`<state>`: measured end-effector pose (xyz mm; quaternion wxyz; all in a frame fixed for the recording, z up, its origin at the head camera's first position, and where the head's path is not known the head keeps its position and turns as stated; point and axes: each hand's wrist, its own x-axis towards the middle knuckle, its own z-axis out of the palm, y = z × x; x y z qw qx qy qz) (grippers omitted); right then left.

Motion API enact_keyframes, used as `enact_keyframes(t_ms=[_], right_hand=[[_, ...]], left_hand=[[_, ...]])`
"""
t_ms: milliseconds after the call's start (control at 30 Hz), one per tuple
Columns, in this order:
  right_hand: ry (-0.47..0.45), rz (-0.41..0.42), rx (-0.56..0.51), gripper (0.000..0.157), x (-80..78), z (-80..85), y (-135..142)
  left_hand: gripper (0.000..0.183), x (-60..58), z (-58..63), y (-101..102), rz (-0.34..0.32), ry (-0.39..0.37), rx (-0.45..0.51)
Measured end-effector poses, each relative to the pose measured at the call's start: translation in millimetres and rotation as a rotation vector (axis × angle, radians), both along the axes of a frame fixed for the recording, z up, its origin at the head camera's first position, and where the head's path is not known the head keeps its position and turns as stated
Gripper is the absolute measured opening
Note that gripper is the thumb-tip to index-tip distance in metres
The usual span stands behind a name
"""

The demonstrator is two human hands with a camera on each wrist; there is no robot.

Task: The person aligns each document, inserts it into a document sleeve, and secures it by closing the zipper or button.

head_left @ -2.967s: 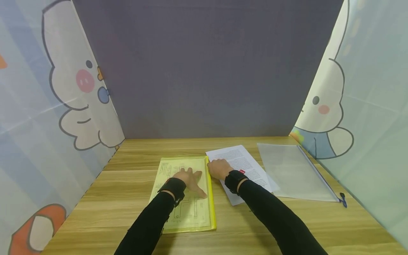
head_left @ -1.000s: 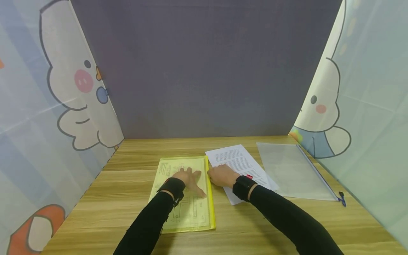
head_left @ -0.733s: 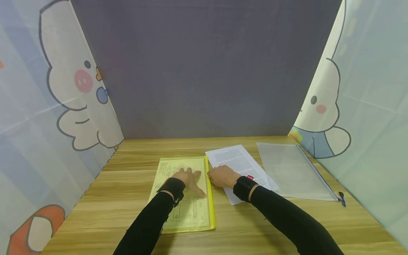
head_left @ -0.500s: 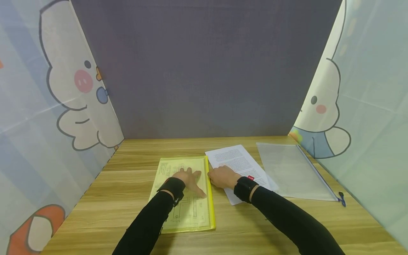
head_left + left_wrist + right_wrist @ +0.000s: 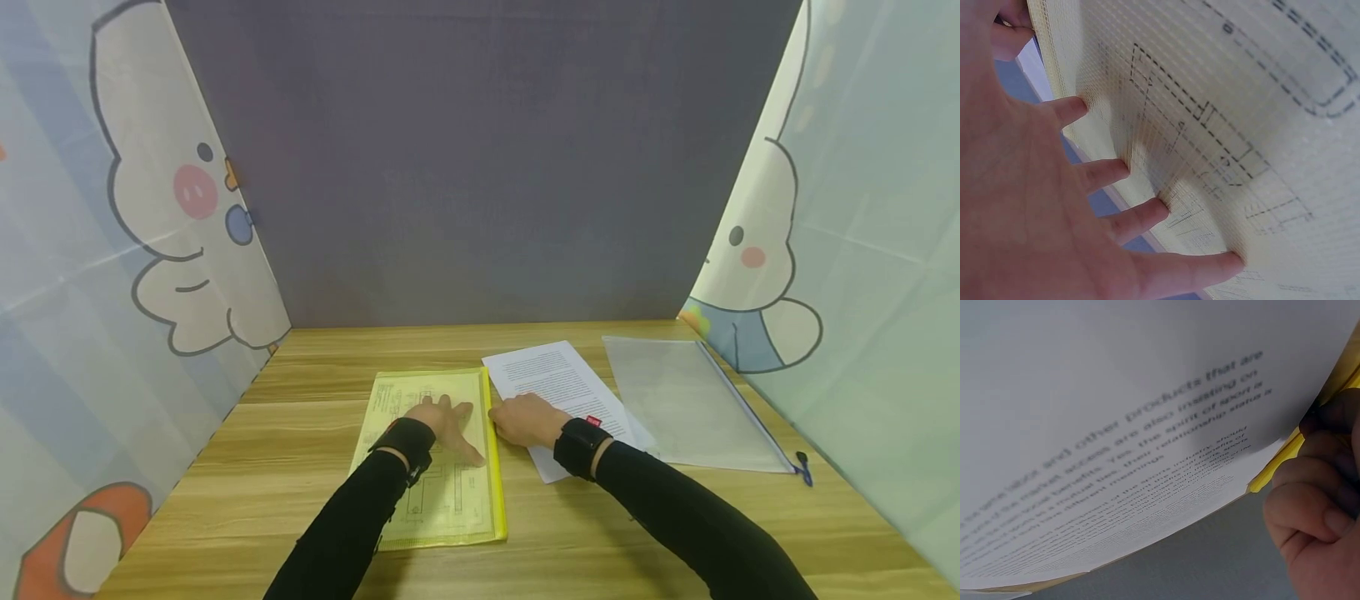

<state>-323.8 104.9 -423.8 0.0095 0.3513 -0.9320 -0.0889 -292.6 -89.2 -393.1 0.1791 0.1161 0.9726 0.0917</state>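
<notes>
A yellow zip document pouch [image 5: 442,517] with a sheet of line drawings inside lies flat on the wooden table in the head view. My left hand [image 5: 444,423] rests on it with fingers spread, and in the left wrist view its fingertips [image 5: 1147,212] touch the mesh surface. My right hand [image 5: 527,419], fingers curled, pinches at the pouch's bright yellow right edge [image 5: 497,492]. In the right wrist view the curled fingers [image 5: 1310,503] sit against that yellow strip; what lies between the tips is hidden. Printed paper [image 5: 543,367] lies partly beneath the right hand.
Right of the paper lies a translucent white pouch [image 5: 675,408] with a blue zipper edge and a dark blue pull [image 5: 805,472] at its near corner. A dark panel [image 5: 480,167] stands behind the table [image 5: 247,467]; printed curtains flank both sides.
My right hand has slid a short way toward me along the pouch's yellow edge, mostly earlier and only slightly in the last second. The left hand and the pouch stay in place.
</notes>
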Motion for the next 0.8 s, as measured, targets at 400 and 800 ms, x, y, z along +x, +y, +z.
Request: enact_keyframes(t_ms=[400, 800], right_hand=[[0.011, 0.026, 0.039, 0.02, 7.7, 3.1, 0], [0.012, 0.048, 0.037, 0.02, 13.2, 3.6, 1]], left_hand=[[0.11, 0.9, 0.6, -1, -0.007, 0.003, 0.006], [0.111, 0.5, -0.9, -1, -0.005, 0.009, 0.01]])
